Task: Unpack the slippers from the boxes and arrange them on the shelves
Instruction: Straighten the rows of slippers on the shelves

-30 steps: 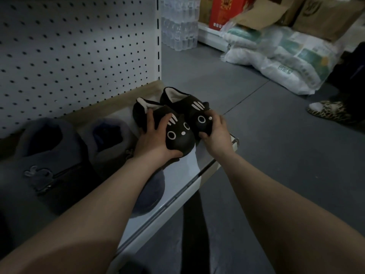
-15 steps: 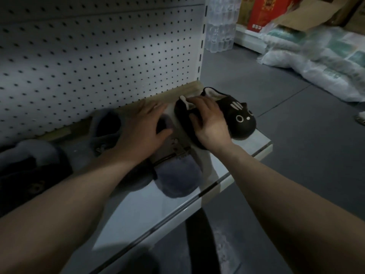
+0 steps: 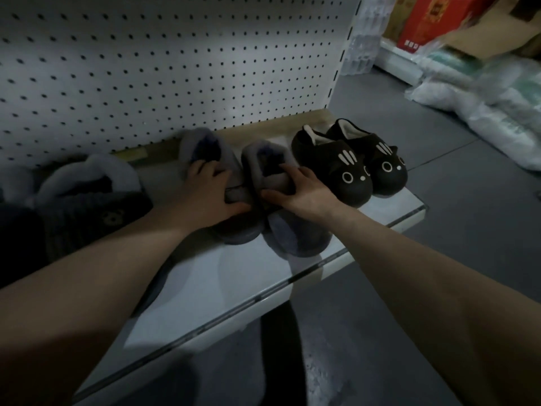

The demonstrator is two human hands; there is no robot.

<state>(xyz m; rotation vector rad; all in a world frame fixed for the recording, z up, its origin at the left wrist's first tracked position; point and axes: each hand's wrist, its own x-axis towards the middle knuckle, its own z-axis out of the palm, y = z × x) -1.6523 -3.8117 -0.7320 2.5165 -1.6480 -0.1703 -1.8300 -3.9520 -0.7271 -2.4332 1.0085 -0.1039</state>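
A pair of black cat-face slippers (image 3: 351, 168) stands side by side at the right end of the white shelf (image 3: 222, 291), toes toward me. Left of it lies a pair of grey furry slippers. My left hand (image 3: 205, 191) grips the left grey slipper (image 3: 202, 145) across its top. My right hand (image 3: 301, 191) grips the right grey slipper (image 3: 295, 238) the same way, fingers over its opening. A further dark furry pair (image 3: 93, 200) sits at the far left of the shelf.
A white pegboard (image 3: 164, 68) backs the shelf. On the grey floor to the right lie white sacks (image 3: 483, 92), with a red box (image 3: 433, 22), cardboard and wrapped water bottles (image 3: 363, 39) behind them.
Both hands left the black cat slippers, which now stand alone at the shelf's right end, and moved left onto the grey furry pair. The camera swung left.
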